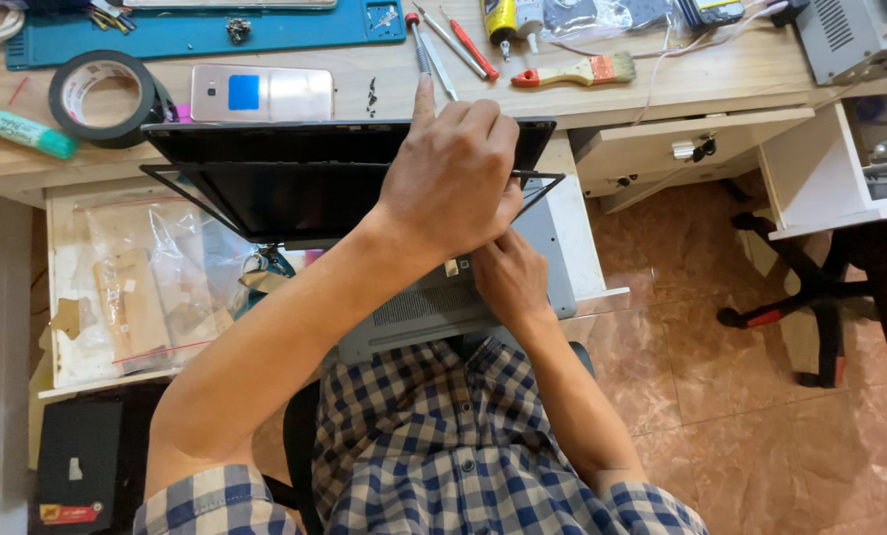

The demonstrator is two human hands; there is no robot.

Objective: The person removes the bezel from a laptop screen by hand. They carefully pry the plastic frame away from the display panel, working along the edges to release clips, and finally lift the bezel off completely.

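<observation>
A silver laptop (419,312) rests on my lap against the desk edge, with its black screen (275,193) tilted up. A thin black bezel frame (546,184) stands loose from the screen at both sides. My left hand (453,178) reaches across and grips the screen's upper right part, fingers curled and index finger pointing up. My right hand (508,277) sits just below it at the screen's lower right corner. Its fingers are closed at the bezel and its fingertips are hidden under my left hand.
On the wooden desk (721,74) lie a black tape roll (67,121), a pink-gold phone (300,94), screwdrivers (468,45), a paintbrush (574,71), a green marker (17,129) and a blue mat (206,35). An open drawer (62,287) with plastic bags is at left. More drawers (691,144) and a chair base (820,297) are at right.
</observation>
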